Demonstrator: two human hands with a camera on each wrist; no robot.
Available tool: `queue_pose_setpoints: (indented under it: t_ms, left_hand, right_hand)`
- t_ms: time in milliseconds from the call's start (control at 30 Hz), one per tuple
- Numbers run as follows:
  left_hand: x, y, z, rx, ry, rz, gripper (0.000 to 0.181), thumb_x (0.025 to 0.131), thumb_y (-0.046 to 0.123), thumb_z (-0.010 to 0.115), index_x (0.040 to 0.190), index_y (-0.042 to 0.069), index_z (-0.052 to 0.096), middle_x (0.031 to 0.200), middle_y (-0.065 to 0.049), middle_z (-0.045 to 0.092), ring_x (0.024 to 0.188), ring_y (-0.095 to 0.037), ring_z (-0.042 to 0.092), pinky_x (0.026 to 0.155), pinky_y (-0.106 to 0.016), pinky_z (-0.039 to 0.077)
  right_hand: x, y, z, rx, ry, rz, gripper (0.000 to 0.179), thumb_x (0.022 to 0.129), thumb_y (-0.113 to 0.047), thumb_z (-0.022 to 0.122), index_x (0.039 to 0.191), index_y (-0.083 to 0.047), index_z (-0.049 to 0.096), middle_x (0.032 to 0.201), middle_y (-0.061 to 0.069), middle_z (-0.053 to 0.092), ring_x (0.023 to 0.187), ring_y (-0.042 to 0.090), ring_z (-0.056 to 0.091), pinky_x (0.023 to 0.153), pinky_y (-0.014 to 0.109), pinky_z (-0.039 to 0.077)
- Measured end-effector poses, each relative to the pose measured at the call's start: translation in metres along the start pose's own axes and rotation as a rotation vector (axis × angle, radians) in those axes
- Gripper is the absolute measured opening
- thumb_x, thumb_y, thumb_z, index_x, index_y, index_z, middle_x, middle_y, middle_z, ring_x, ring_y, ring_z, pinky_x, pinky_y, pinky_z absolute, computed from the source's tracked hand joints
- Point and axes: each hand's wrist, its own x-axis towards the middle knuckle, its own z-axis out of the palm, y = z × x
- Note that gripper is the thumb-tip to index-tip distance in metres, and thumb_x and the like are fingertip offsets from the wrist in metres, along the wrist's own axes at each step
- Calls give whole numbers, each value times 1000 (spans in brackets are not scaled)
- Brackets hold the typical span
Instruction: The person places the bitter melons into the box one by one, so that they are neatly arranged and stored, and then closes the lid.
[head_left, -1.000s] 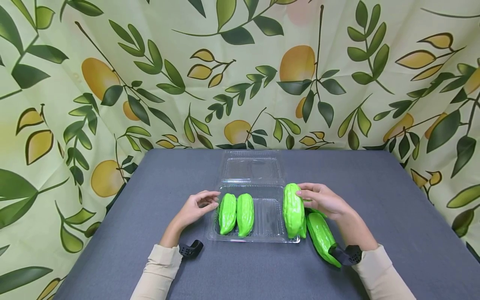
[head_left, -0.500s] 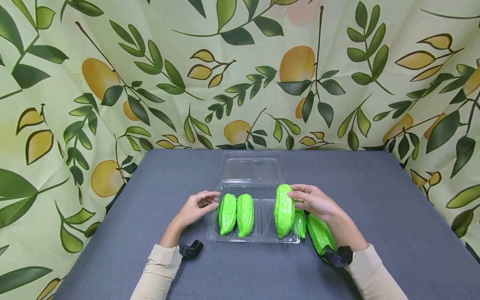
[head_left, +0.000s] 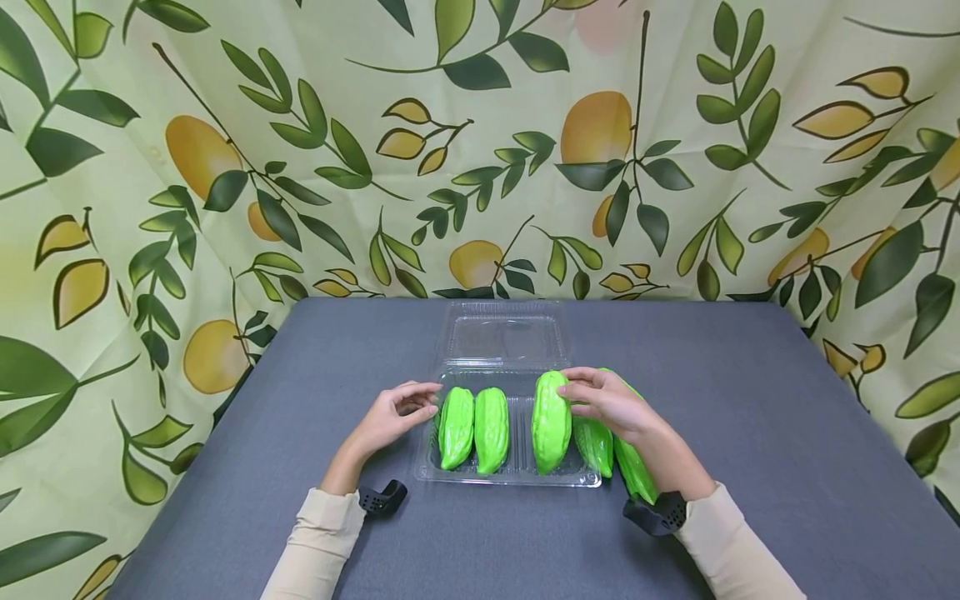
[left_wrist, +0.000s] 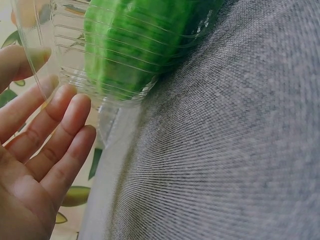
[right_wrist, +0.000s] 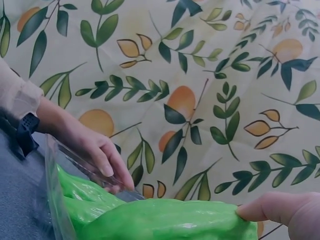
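Observation:
In the head view, my right hand (head_left: 611,404) grips a bright green bitter melon (head_left: 551,422) with thumb and fingers at its upper right side. It hangs over the right half of a clear plastic clamshell box (head_left: 520,479). Two bitter melons lie side by side in the box's left half, the outer one (head_left: 457,429) beside the inner one (head_left: 491,431). My left hand (head_left: 390,417) is at the box's left wall; the left wrist view shows its loosely extended fingers (left_wrist: 75,115) against the clear plastic. In the right wrist view the thumb presses the held melon's end (right_wrist: 200,220).
More bitter melons lie at the box's right edge: one (head_left: 594,450) overlaps the rim in view, another (head_left: 633,475) is partly hidden by my right forearm. The box's lid (head_left: 502,333) lies folded back on the grey table (head_left: 360,342). A leaf-patterned cloth (head_left: 480,183) hangs behind.
My right hand has carried the held bitter melon leftward, from the box's right edge to over its right half. The melons on the right show more now. The left hand has stayed still.

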Motion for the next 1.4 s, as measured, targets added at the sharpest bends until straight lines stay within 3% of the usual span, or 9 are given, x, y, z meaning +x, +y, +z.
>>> queue_pose_setpoints:
  t_ms: [267,533,733,900,1100,1400]
  left_hand:
    - [0,-1,-1,9,4,-4,35,90,3,64,122,-9,59,113,-29,62,89,7,58,83,-14,52]
    - [1,1,0,4,-3,-16,35,90,3,64,123,-8,59,115,-29,62,89,7,58,84,-14,52]
    - [1,1,0,-2,-7,-19,36,90,3,64,123,-8,59,115,-29,62,89,7,58,85,-14,52]
    - [1,3,0,-7,-9,-17,36,90,3,63,123,-9,59,115,-29,62,89,7,58,85,-14,52]
    - [1,2,0,-1,-7,-20,35,90,3,64,123,-8,59,114,-28,62,89,7,58,85,-13,52]
    - [2,2,0,-3,-5,-22,35,89,3,64,123,-8,60,115,-28,62,89,7,58,85,-14,52]
  right_hand:
    - [8,0,15,0,16,30,57,92,-18,58,138,9,38,138,25,48,116,20,55,111,48,43]
    - [12,1,24,-7,6,17,50,91,-14,60,132,10,44,121,15,62,96,4,60,96,32,52]
    - [10,-1,25,-47,-25,-7,48,93,-13,57,133,11,43,129,27,58,104,12,63,99,38,53]
    - [10,0,27,-174,5,-71,44,94,-9,55,132,11,47,129,33,56,113,31,61,97,42,54]
    - [11,0,32,-408,104,-159,36,89,0,57,124,10,57,107,28,65,94,30,64,77,30,54]
    - [13,-3,37,-492,55,-82,48,89,-11,63,128,15,52,99,23,66,83,24,68,71,30,56]
